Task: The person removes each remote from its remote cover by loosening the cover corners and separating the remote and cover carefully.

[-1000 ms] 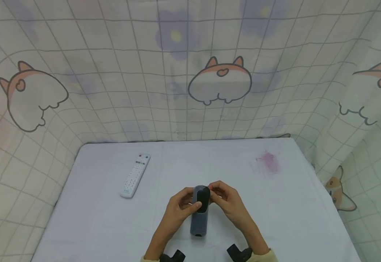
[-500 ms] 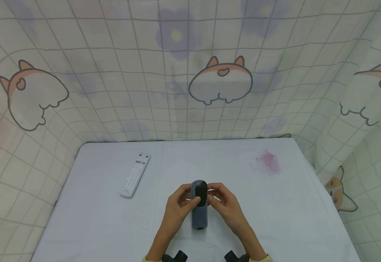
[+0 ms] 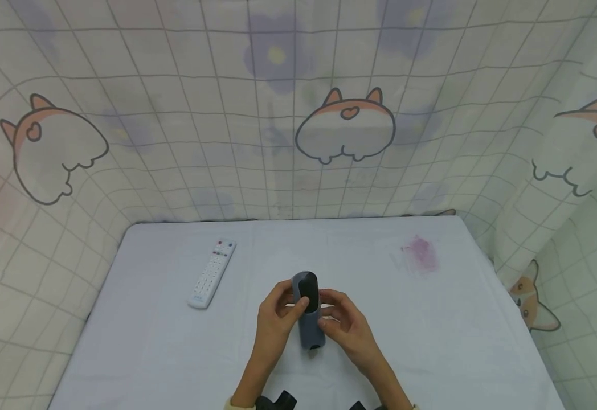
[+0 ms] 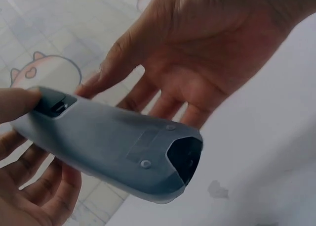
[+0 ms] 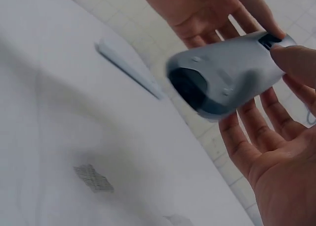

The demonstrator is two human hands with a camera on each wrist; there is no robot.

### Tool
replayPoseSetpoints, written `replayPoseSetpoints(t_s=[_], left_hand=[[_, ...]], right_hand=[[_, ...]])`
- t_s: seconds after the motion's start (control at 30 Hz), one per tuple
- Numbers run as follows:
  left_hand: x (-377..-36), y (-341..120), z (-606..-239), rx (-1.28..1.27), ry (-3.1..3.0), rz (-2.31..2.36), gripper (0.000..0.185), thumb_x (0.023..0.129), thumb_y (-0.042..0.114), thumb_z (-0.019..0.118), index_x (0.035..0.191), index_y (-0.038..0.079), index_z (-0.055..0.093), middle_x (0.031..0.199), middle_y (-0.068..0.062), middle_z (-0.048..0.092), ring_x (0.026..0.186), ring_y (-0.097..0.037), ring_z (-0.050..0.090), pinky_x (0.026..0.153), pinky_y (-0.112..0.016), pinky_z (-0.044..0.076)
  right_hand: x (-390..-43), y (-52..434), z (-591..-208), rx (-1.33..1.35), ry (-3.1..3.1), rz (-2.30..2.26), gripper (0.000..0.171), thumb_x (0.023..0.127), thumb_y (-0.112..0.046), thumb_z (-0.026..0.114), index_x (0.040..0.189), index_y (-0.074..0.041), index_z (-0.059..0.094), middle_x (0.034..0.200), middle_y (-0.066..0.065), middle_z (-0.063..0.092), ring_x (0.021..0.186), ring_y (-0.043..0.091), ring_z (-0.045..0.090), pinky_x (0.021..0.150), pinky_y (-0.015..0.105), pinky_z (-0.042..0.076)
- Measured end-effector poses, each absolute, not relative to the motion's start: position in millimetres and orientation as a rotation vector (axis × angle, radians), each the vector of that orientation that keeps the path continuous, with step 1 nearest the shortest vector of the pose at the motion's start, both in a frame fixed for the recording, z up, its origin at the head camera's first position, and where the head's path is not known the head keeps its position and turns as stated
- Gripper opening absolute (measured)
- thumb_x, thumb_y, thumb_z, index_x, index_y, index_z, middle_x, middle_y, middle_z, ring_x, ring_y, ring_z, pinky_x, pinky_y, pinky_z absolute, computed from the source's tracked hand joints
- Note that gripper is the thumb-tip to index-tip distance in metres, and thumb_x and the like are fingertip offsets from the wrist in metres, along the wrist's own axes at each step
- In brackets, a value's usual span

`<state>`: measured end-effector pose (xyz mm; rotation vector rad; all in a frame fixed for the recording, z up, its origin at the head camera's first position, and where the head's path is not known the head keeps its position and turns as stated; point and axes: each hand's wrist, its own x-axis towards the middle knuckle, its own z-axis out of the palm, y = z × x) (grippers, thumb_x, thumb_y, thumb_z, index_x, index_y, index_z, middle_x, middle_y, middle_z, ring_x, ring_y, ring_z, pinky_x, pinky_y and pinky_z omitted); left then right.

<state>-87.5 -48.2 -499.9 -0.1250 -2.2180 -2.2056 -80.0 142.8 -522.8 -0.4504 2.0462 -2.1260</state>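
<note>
A grey handheld device [image 3: 307,312] with a black panel on its upper face is held over the table [image 3: 432,341], near the front middle. My left hand [image 3: 289,304] grips its left side, with the thumb [image 4: 14,103] on the top end by a small slot and the fingers [image 4: 42,186] beneath. From the right my right hand [image 3: 330,312] holds it, palm up, its fingers [image 5: 247,137] under the body and its thumb [image 5: 296,58] on the upper face. In the left wrist view the device [image 4: 108,147] shows a hollow dark opening at its near end.
A white remote control [image 3: 211,273] lies on the table to the left of the hands, seen as a pale bar [image 5: 129,67] in the right wrist view. A pink stain [image 3: 420,253] marks the far right of the table. Patterned cloth hangs behind and at both sides.
Both hands have carried the grey device a little away from me and tipped it slightly left. The right hand's fingers have slid from its top end down beside and under it.
</note>
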Motion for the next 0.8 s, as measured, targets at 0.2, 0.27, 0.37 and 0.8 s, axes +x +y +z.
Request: replayPoseSetpoints(t_s=[0.2,0.27,0.37,0.8], left_hand=[[-88.0,-43.3,-494.3,-0.065,-2.165,-2.197,0.037,0.098,0.022,0.074,0.133,0.016,0.064,0.116,-0.008,0.072,0.101,-0.015,0.074,0.086,-0.024,0.060],[-88.2,-42.1,-492.7,-0.073,-2.167,-2.195,0.038,0.098,0.021,0.074,0.134,0.015,0.064,0.116,-0.009,0.072,0.100,-0.014,0.074,0.085,-0.023,0.060],[-88.8,-41.2,-490.2,-0.095,-2.196,-2.166,0.038,0.098,0.021,0.074,0.134,0.016,0.064,0.116,-0.008,0.072,0.099,-0.013,0.074,0.084,-0.022,0.060],[-91.6,-40.4,-481.5,-0.140,-2.399,-1.649,0.040,0.099,0.025,0.073,0.137,0.016,0.063,0.110,-0.002,0.074,0.091,-0.010,0.070,0.081,-0.027,0.059]], right_hand=[[-75.0,135.8,-524.8,-0.391,2.014,-2.169,0.058,0.099,-0.003,0.068,0.152,-0.011,0.044,0.142,0.021,0.050,0.111,0.012,0.070,0.092,0.025,0.059],[-73.8,133.9,-525.3,-0.389,2.013,-2.189,0.059,0.099,-0.003,0.068,0.151,-0.011,0.043,0.143,0.022,0.051,0.110,0.013,0.070,0.092,0.025,0.059],[-72.4,131.3,-526.2,-0.373,2.041,-2.208,0.058,0.098,-0.003,0.068,0.150,-0.011,0.043,0.142,0.021,0.054,0.111,0.013,0.070,0.094,0.025,0.058],[-69.5,125.0,-525.2,-0.286,2.093,-2.272,0.056,0.097,-0.001,0.070,0.147,-0.007,0.045,0.135,0.018,0.062,0.113,0.009,0.069,0.097,0.022,0.056]])
